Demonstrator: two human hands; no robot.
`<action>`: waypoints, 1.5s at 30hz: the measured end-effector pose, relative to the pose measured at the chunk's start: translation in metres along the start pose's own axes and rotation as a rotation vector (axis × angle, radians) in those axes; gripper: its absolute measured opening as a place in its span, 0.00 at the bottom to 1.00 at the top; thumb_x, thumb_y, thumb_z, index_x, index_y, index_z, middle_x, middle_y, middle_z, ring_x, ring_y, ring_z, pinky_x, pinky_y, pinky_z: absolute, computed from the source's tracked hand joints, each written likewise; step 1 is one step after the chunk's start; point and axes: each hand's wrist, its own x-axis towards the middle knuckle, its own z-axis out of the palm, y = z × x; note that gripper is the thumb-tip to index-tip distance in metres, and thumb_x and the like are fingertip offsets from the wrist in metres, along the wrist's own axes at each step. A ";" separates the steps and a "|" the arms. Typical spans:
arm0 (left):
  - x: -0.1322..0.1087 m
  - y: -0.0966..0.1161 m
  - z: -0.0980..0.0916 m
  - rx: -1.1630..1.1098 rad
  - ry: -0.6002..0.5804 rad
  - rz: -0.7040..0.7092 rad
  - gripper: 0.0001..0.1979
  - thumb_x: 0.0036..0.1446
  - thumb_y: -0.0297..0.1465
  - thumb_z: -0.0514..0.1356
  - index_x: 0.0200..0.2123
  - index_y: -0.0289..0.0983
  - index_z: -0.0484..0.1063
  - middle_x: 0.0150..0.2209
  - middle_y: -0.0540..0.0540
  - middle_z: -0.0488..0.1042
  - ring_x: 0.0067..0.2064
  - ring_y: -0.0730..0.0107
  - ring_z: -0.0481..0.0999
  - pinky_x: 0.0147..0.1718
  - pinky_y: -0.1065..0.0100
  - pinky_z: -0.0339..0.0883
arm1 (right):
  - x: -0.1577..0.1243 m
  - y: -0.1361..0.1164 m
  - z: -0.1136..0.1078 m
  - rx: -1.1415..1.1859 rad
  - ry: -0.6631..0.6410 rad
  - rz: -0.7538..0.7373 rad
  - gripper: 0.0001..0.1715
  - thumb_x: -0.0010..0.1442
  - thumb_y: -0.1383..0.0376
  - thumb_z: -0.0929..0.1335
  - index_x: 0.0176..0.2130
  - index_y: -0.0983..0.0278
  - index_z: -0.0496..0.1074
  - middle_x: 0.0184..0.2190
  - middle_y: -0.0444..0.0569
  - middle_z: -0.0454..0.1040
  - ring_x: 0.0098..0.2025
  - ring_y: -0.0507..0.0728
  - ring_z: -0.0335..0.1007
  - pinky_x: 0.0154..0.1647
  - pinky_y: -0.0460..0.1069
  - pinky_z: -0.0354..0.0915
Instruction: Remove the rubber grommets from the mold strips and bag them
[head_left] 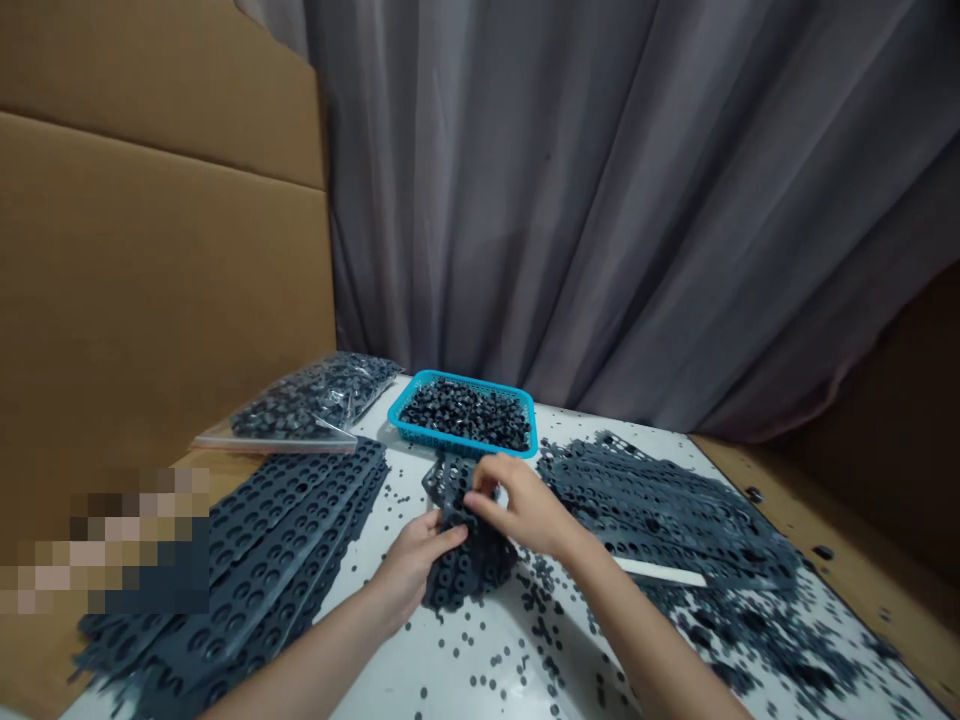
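A dark rubber sheet (pixel 480 565) with rows of round, ring-like parts is raised over the white table in front of me. My left hand (pixel 416 560) grips its left edge, thumb on top. Bent over the upper part of the same sheet is my right hand (pixel 521 500), thumb and forefinger pinched together against its surface. Whatever lies between those fingertips is too small or hidden to make out. Just beyond the hands stands a blue plastic basket (pixel 396 424) holding many small black rubber pieces (pixel 465 412).
Stacked dimpled rubber sheets (pixel 262 540) lie at left, below a clear bag (pixel 315 400) of small dark parts. Perforated sheets (pixel 667 510) pile up at right, near a white strip (pixel 660 572). Small black discs (pixel 551 640) litter the table. Cardboard (pixel 165 250) and a grey curtain (pixel 555 200) enclose it.
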 end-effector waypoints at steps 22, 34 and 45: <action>-0.022 0.010 0.009 0.620 -0.152 0.238 0.13 0.57 0.32 0.56 0.43 0.41 0.55 0.35 0.49 0.72 0.39 0.67 0.71 0.37 0.69 0.60 | -0.036 -0.007 0.020 0.389 -0.260 0.132 0.16 0.62 0.60 0.59 0.24 0.64 0.59 0.21 0.40 0.57 0.24 0.50 0.52 0.27 0.46 0.49; -0.015 0.022 0.008 0.010 -0.174 0.108 0.15 0.54 0.33 0.61 0.39 0.43 0.55 0.31 0.55 0.64 0.28 0.76 0.68 0.28 0.74 0.60 | -0.033 0.005 0.032 1.302 0.034 0.242 0.22 0.57 0.51 0.61 0.22 0.60 0.49 0.19 0.38 0.46 0.21 0.50 0.46 0.27 0.49 0.54; -0.026 0.021 0.010 0.364 -0.110 0.252 0.12 0.59 0.34 0.55 0.43 0.44 0.54 0.35 0.52 0.68 0.38 0.71 0.68 0.37 0.71 0.59 | -0.040 -0.034 0.000 0.028 -0.152 0.081 0.15 0.63 0.55 0.59 0.32 0.64 0.60 0.29 0.47 0.65 0.31 0.54 0.59 0.33 0.48 0.55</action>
